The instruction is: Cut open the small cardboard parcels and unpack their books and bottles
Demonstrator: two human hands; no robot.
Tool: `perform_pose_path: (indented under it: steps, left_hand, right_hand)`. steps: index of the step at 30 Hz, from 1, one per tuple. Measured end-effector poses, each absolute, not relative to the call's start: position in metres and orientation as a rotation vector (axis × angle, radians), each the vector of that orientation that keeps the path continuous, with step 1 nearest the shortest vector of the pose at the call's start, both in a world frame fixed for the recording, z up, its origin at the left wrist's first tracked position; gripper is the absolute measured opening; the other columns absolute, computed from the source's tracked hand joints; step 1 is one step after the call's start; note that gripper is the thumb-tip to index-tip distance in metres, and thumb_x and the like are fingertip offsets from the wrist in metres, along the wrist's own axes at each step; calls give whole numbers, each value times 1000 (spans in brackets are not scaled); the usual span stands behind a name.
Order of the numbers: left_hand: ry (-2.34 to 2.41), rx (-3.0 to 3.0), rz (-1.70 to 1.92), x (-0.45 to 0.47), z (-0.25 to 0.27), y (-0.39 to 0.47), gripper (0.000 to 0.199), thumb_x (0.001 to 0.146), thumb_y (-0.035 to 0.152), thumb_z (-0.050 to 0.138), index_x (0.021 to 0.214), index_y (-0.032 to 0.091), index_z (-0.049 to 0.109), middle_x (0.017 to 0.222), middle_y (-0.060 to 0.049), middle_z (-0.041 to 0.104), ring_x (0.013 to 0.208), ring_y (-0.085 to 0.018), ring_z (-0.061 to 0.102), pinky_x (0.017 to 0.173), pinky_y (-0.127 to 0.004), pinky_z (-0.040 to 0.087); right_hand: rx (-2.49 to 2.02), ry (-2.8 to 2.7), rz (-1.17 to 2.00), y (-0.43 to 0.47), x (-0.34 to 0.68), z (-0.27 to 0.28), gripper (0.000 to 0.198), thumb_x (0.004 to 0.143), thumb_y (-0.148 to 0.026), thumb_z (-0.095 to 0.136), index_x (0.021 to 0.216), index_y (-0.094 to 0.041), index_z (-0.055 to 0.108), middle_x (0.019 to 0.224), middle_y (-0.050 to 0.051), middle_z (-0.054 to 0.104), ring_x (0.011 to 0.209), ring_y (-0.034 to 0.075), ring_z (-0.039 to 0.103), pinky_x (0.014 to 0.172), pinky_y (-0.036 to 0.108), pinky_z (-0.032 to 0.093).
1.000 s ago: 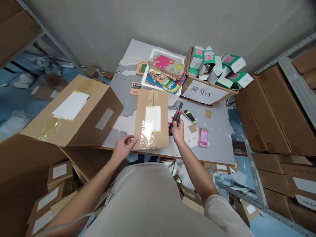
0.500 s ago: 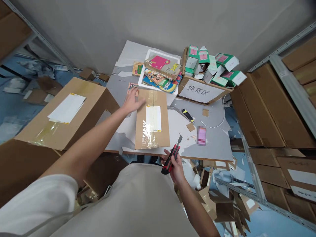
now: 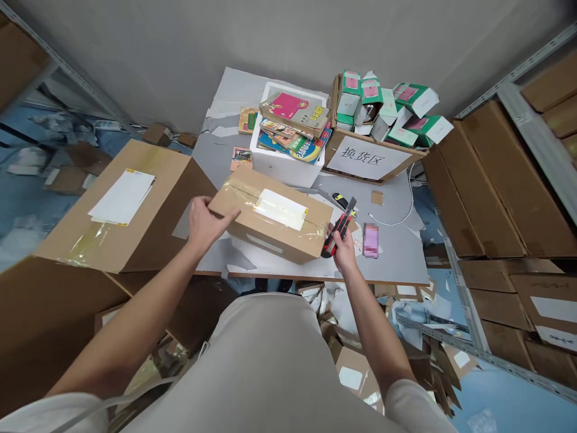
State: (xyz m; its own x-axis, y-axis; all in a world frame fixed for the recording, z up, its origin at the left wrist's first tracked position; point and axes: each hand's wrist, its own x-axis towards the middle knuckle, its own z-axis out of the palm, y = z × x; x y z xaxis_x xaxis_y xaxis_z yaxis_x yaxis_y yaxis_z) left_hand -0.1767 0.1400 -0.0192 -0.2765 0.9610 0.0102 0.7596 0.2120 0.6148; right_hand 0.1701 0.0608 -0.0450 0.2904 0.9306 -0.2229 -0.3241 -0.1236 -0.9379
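Observation:
A taped cardboard box (image 3: 252, 219) with a white label on top sits crosswise at the front of the table, slightly tilted. My left hand (image 3: 206, 224) grips its left end, thumb over the top and fingers round the side. In my right hand (image 3: 343, 248) is a red and black utility knife (image 3: 338, 231), blade out and pointing up and away. That hand is against the box's right end; its fingertips are partly hidden behind the knife. Behind the box lies a second, black and yellow utility knife (image 3: 341, 200).
Books (image 3: 295, 114) fill a white foam box (image 3: 288, 170) at the back. Beside it, a carton (image 3: 333, 153) holds several green and white boxes. A larger labelled carton (image 3: 162, 216) stands at the left. A pink item (image 3: 371, 240) and a white cable (image 3: 396, 224) lie on the right.
The box has turned from lengthwise to crosswise. My left hand has moved from its far left edge to its left end. My right hand has risen with the knife to its right end.

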Motion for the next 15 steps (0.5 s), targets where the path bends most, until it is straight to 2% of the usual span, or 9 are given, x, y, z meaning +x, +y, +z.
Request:
perform_pose_path:
  steps: [3, 6, 8, 10, 13, 15]
  left_hand:
    - [2179, 1623, 681, -177, -14, 104, 76, 62, 62, 66, 119, 17, 43, 110, -14, 54, 108, -35, 55, 89, -51, 45]
    - [2028, 1975, 716, -168, -8, 100, 79, 67, 51, 61, 133, 15, 36, 134, -20, 44, 130, -38, 39, 105, -52, 34]
    - [1745, 2279, 589, -160, -6, 110, 73, 73, 44, 53, 139, 17, 35, 148, -17, 34, 141, -37, 24, 112, -51, 23]
    - [1512, 2461, 394, -150, -8, 120, 69, 79, 41, 44, 143, 18, 35, 155, -15, 28, 145, -36, 16, 114, -53, 15]
    - [1482, 2541, 293, -138, -15, 123, 78, 82, 55, 40, 148, 15, 29, 157, -19, 23, 145, -40, 16, 112, -58, 8]
    - [1524, 2552, 310, -135, -19, 120, 94, 77, 70, 41, 149, 13, 26, 157, -22, 22, 144, -43, 17, 111, -59, 6]
  right_hand:
    - [-1309, -802, 1184, 93, 182, -40, 52, 75, -50, 68, 116, -25, 49, 125, 10, 63, 113, 23, 62, 96, 43, 50]
    - [-1422, -950, 1182, 101, 193, -33, 49, 78, -49, 64, 118, -23, 51, 123, 10, 63, 99, 20, 67, 87, 39, 55]
    - [-1512, -1040, 1204, 93, 203, -27, 52, 80, -49, 62, 123, -21, 51, 116, 10, 64, 81, 16, 68, 77, 35, 57]
    - [-1572, -1099, 1276, 79, 215, -22, 63, 82, -49, 60, 136, -22, 42, 105, 7, 65, 63, 11, 64, 63, 31, 56]
    - [-1582, -1138, 1400, 59, 231, -16, 79, 85, -46, 57, 151, -30, 18, 98, 3, 63, 51, 8, 58, 49, 26, 52]
    - [-1566, -1153, 1455, 51, 236, -13, 79, 87, -43, 56, 152, -33, 14, 98, 3, 62, 51, 8, 58, 46, 24, 50]
